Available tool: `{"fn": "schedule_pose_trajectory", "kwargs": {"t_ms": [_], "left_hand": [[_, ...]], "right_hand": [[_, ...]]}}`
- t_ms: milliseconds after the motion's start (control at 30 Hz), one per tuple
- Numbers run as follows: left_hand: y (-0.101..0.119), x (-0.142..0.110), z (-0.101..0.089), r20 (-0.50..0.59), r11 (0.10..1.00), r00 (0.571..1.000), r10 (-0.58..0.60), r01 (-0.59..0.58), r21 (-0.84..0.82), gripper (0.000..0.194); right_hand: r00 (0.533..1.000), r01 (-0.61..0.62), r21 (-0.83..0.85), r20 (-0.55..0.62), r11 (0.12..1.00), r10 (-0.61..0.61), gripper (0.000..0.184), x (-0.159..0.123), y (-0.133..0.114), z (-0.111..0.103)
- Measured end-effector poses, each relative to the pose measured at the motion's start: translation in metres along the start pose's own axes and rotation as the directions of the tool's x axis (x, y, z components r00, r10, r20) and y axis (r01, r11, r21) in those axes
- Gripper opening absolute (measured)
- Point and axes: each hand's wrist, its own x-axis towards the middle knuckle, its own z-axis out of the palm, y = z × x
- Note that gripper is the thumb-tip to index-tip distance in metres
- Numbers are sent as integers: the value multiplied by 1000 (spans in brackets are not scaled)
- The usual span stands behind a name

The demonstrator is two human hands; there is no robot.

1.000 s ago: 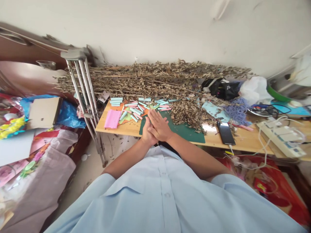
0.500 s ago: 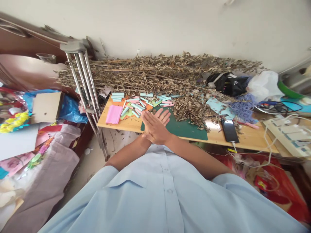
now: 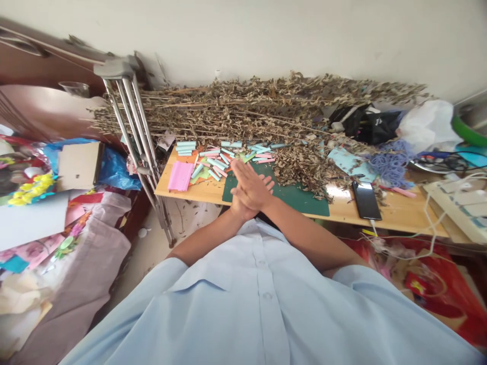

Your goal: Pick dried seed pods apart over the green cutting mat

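Observation:
My right hand (image 3: 250, 188) lies flat across my left hand (image 3: 239, 208), palm to back, and neither holds anything. Both hover over the near edge of a green cutting mat (image 3: 292, 195). Left of my fingers, many short pale blue and pink paper rolls (image 3: 213, 163) lie scattered on orange and green paper scraps. A pink paper stack (image 3: 180, 176) lies further left. Dried leafy branches (image 3: 243, 109) stretch along the back of the wooden table (image 3: 190, 190), with loose leaves (image 3: 300, 170) piled on the mat's far side.
A black phone (image 3: 366, 200) lies on the table's right side, near blue yarn (image 3: 391, 163) and a black bag (image 3: 365, 126). A metal crutch (image 3: 131, 126) stands at the table's left end. A power strip (image 3: 452, 203) with white cables sits at right.
My hands have slid against each other, and my right fingers now point more upward. The whole scene has shifted slightly right in view.

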Motion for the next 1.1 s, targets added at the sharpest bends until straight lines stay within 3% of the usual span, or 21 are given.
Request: {"fn": "schedule_pose_trajectory", "kwargs": {"t_ms": [100, 267, 367, 500, 633, 767, 933, 1100], "left_hand": [[5, -5, -6, 97, 1000, 995, -28, 27, 13, 76], [11, 2, -23, 85, 996, 992, -93, 92, 20, 88], [13, 9, -32, 8, 996, 998, -70, 69, 61, 86], [23, 16, -38, -122, 987, 992, 43, -23, 156, 80], [34, 25, -43, -126, 929, 971, 204, -152, 339, 74], [36, 45, -52, -20, 807, 953, 302, -244, 537, 67], [46, 53, -65, 169, 692, 905, 390, -409, 594, 68], [67, 28, -82, 124, 584, 883, 453, -399, 707, 66]], "right_hand": [[974, -134, 141, -161, 981, 156, 81, 1, 14, -19], [839, -171, 395, -423, 902, 344, 83, -13, 30, -45], [756, -199, 494, -472, 846, 453, 80, -32, 44, -50], [634, -195, 643, -493, 741, 595, 69, -71, 62, -42], [557, -202, 719, -474, 665, 682, 62, -103, 66, -27], [544, -224, 731, -455, 644, 705, 57, -115, 61, -20], [572, -221, 715, -456, 663, 682, 52, -125, 55, -23], [555, -305, 704, -416, 641, 720, 48, -150, 56, -23]]}}
